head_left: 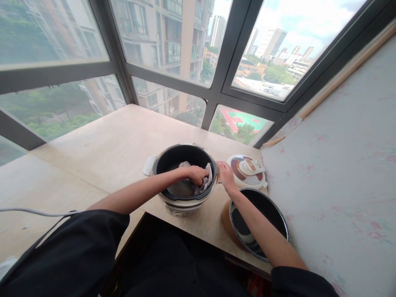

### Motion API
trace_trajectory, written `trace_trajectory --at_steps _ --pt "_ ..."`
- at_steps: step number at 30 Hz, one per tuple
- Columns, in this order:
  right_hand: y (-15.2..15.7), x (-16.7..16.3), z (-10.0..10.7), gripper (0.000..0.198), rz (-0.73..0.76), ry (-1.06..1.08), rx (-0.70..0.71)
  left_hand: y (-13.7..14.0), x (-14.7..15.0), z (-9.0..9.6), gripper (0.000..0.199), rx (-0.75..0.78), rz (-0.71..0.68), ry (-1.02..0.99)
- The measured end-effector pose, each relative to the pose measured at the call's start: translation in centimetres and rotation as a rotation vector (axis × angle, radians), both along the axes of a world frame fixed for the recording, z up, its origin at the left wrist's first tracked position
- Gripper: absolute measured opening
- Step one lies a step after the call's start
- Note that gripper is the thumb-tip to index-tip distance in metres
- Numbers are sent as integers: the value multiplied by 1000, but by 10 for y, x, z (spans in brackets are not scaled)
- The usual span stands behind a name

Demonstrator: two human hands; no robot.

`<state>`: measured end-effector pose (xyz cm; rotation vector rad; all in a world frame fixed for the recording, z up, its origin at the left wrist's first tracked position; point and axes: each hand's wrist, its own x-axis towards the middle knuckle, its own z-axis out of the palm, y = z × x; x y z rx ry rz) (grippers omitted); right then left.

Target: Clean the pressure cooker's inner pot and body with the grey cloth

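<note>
In the head view an electric pressure cooker [181,208] stands uncovered near the counter's front edge, its dark inside showing. My left hand [198,175] reaches down into it, fingers closed on a crumpled, greyish-pink cloth [203,186] pressed against the right inner wall. Part of the cloth lies beyond the hand. At the cooker's right side my right hand [225,175] grips the side handle; its fingers are partly hidden. Close to my right forearm sits the removed inner pot [230,225], dark inside and brownish outside. Behind that pot rests the cooker's lid [247,171], white and brown.
The pale wooden counter [93,144] runs along large windows with dark frames [167,78]. A flowered wall [334,165] borders the right side, close to the lid and the inner pot. A white cord [37,212] crosses the counter at the left.
</note>
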<state>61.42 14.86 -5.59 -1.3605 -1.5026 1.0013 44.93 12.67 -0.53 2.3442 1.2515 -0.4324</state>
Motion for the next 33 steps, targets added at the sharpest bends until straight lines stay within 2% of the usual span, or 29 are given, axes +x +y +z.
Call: trace_trajectory --at_steps 4,7,11,14,17,23,28,33 --pt "1 1 -2 35 9 -8 20 -14 0 0 35 -37 -168 31" --pt "2 3 -3 35 19 -19 28 -26 -9 -1 24 -43 -202 -16" --pt "2 4 -3 37 39 -39 39 -38 -31 2 29 -85 -139 -71" --pt "3 6 -4 39 53 -58 44 -42 -50 3 34 -107 -36 -30" --pt "4 7 -4 39 62 -63 51 -42 -65 1 30 -58 33 31" --pt "2 6 -4 37 45 -49 37 -42 -84 -9 35 91 -93 64" --pt "1 6 -2 36 40 -39 23 -37 -96 -8 33 221 -76 26" --pt "0 6 -2 35 20 -40 17 -27 -94 -5 32 240 -25 26"
